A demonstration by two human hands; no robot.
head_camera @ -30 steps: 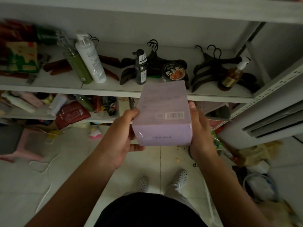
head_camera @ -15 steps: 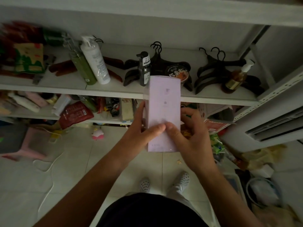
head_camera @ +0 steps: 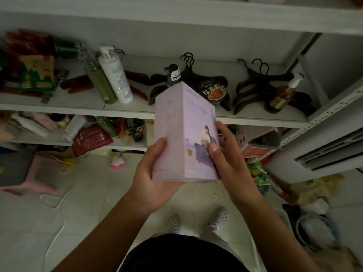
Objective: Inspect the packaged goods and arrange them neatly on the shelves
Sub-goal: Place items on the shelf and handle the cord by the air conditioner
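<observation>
Lilac box upright, long axis vertical, corner edge toward camera.

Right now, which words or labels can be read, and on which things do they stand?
"酸辣粉" (probably, slightly blurred): lid of the round bowl on the shelf.
Too blurred or small to read: the print on the purple box, the white bottle, the dark bottle's tag and the red pouch.
</observation>
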